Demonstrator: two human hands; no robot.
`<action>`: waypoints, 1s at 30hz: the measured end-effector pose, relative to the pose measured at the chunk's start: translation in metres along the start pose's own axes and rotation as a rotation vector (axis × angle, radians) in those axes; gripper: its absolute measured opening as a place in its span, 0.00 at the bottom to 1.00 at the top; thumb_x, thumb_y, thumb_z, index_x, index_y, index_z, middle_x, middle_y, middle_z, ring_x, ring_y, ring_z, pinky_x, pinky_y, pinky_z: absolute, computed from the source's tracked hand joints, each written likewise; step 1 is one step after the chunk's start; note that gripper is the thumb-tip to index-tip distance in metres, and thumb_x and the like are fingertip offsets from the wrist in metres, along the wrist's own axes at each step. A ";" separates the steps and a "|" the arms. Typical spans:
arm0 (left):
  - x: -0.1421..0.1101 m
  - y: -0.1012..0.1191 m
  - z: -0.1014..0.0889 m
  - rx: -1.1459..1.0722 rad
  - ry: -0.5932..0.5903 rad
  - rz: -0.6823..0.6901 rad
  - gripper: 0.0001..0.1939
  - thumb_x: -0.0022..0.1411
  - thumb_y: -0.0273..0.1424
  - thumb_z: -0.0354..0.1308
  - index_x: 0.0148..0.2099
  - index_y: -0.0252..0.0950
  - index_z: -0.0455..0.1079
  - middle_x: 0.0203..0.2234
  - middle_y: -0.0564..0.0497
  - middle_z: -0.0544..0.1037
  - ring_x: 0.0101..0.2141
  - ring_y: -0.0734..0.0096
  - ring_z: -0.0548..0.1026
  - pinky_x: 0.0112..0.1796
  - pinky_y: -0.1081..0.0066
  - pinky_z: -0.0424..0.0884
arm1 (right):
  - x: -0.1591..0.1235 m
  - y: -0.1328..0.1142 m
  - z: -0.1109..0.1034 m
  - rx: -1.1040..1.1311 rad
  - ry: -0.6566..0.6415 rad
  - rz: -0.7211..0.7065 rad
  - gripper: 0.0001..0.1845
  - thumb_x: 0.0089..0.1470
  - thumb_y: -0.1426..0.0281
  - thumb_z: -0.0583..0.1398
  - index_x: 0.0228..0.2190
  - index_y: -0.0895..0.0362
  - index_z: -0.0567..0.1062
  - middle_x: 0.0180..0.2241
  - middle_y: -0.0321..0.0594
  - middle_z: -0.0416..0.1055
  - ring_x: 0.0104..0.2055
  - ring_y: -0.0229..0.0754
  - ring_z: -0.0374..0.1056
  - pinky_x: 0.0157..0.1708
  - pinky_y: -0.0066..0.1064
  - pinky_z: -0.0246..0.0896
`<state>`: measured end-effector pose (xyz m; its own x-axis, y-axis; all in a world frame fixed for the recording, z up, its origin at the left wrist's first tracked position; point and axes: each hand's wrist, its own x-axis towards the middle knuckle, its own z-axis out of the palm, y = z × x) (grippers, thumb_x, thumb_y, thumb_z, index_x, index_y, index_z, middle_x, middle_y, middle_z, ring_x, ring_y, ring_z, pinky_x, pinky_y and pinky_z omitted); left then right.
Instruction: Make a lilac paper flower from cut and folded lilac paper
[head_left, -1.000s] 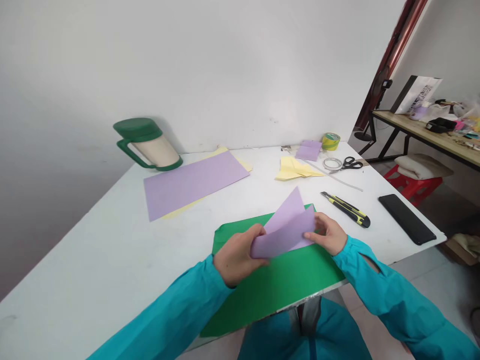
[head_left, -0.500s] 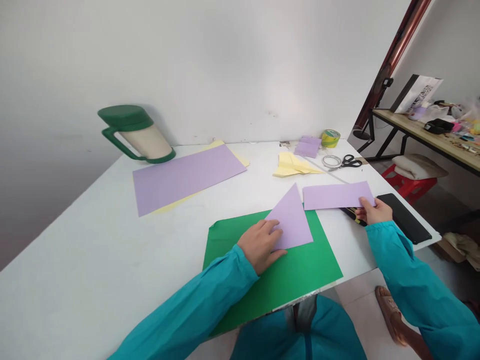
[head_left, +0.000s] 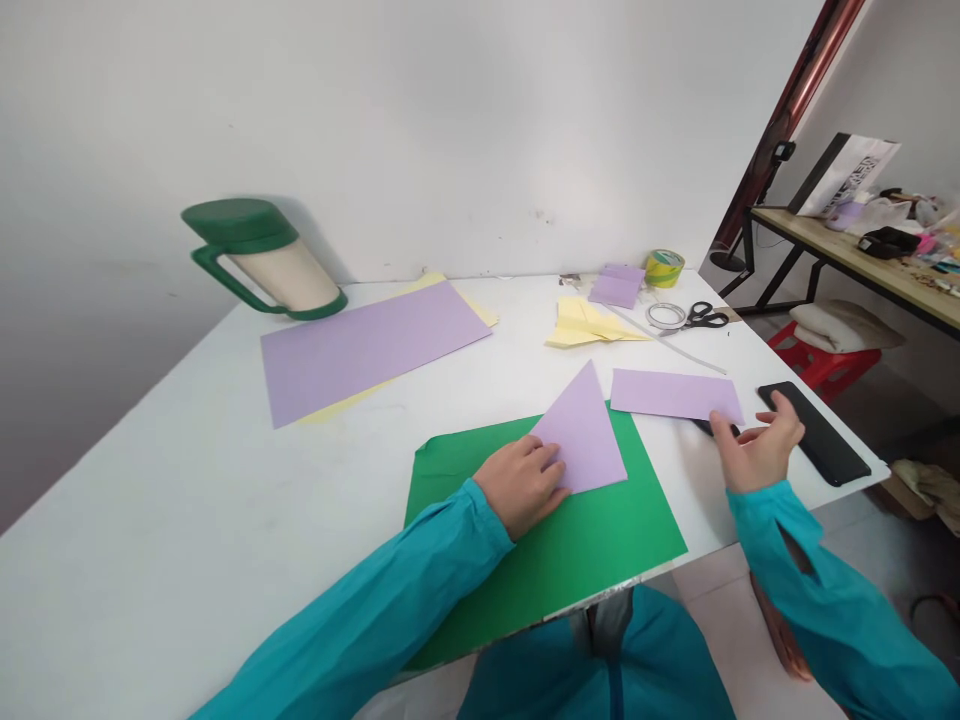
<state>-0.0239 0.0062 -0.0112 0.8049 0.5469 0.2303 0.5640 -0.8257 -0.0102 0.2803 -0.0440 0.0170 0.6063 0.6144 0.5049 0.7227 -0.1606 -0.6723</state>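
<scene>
My left hand (head_left: pixel 521 483) lies flat with its fingers pressing the lower left corner of a folded lilac paper triangle (head_left: pixel 585 435), which rests on a green sheet (head_left: pixel 570 545). My right hand (head_left: pixel 757 450) hovers open, fingers apart, just below the right end of a lilac paper strip (head_left: pixel 675 394) that lies on the white table (head_left: pixel 187 500). The strip covers most of a utility knife, whose dark tip (head_left: pixel 705 427) peeks out beside my right fingers. Both arms wear teal sleeves.
A green-lidded jug (head_left: pixel 262 262) stands at the back left beside a large lilac sheet (head_left: pixel 367 345) over yellow paper. A yellow folded paper (head_left: pixel 589 322), small lilac pieces (head_left: pixel 616 285), tape rolls (head_left: pixel 664 267), scissors (head_left: pixel 705 318) and a black phone (head_left: pixel 817 432) lie to the right.
The lilac paper came apart into two pieces; my right hand carried the strip right, laid it over the knife and let go. My left hand stayed pressing the triangle.
</scene>
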 end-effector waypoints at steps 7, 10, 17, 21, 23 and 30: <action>0.009 0.009 -0.020 0.008 -0.092 -0.023 0.15 0.61 0.41 0.53 0.37 0.33 0.70 0.34 0.40 0.74 0.37 0.57 0.71 0.38 0.58 0.70 | -0.055 -0.029 0.013 -0.045 -0.645 -0.498 0.08 0.52 0.66 0.57 0.28 0.56 0.73 0.28 0.41 0.65 0.32 0.44 0.63 0.35 0.37 0.61; 0.014 0.013 -0.029 0.027 -0.163 -0.025 0.15 0.62 0.40 0.52 0.37 0.31 0.71 0.32 0.40 0.74 0.35 0.57 0.72 0.37 0.59 0.70 | -0.062 -0.031 0.022 -0.095 -0.656 -0.493 0.07 0.51 0.67 0.59 0.29 0.58 0.73 0.30 0.42 0.65 0.35 0.46 0.63 0.38 0.38 0.61; 0.016 0.014 -0.033 0.078 -0.222 -0.036 0.19 0.63 0.41 0.50 0.38 0.30 0.72 0.34 0.39 0.75 0.35 0.56 0.72 0.35 0.60 0.70 | -0.065 -0.037 0.028 -0.052 -0.705 -0.415 0.08 0.50 0.67 0.59 0.30 0.59 0.73 0.30 0.43 0.66 0.34 0.45 0.63 0.36 0.38 0.62; 0.019 0.018 -0.039 0.079 -0.239 -0.067 0.21 0.63 0.44 0.50 0.38 0.30 0.72 0.32 0.39 0.76 0.35 0.56 0.73 0.34 0.60 0.69 | -0.065 -0.041 0.027 0.023 -0.710 -0.386 0.10 0.51 0.68 0.58 0.34 0.59 0.75 0.29 0.41 0.66 0.32 0.44 0.64 0.34 0.36 0.63; 0.022 0.023 -0.042 0.082 -0.227 -0.108 0.22 0.61 0.46 0.51 0.37 0.30 0.72 0.31 0.39 0.76 0.33 0.55 0.73 0.32 0.61 0.69 | -0.066 -0.042 0.028 0.068 -0.702 -0.395 0.11 0.51 0.68 0.58 0.37 0.58 0.75 0.28 0.40 0.66 0.31 0.43 0.64 0.33 0.36 0.63; 0.035 0.037 -0.040 0.079 -0.154 -0.195 0.24 0.59 0.49 0.53 0.36 0.29 0.73 0.28 0.39 0.75 0.33 0.53 0.73 0.28 0.62 0.67 | -0.072 -0.043 0.032 0.159 -0.655 -0.449 0.15 0.52 0.71 0.56 0.42 0.55 0.75 0.30 0.42 0.71 0.33 0.45 0.67 0.35 0.38 0.66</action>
<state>0.0178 -0.0107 0.0353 0.6949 0.7142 0.0841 0.7189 -0.6927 -0.0580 0.1946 -0.0568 -0.0078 -0.0840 0.9299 0.3582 0.7651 0.2905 -0.5747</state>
